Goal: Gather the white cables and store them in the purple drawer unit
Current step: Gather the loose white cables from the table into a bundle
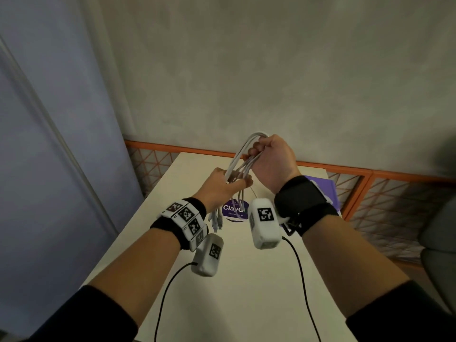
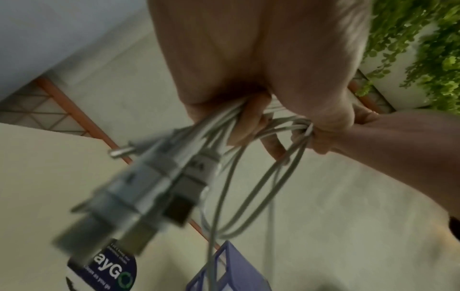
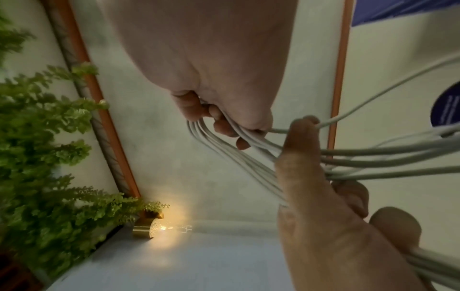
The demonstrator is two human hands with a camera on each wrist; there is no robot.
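Both hands — left hand [image 1: 220,187], right hand [image 1: 271,161] — grip white cables [image 1: 243,154], seemingly above the table [image 1: 259,280].

Bundle of thin white cables [image 1: 240,160], folded into a loop, held in the air above the table, gripped high at the bend and lower down; plug ends [image 1: 217,222] dangling below; small purple plastic drawer unit [image 1: 325,191] standing at the table's far right, mostly hidden behind a wrist.

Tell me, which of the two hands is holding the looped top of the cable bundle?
The right hand, raised higher, grips the looped bend of the white cables; the left hand holds them lower, above the dangling plugs.
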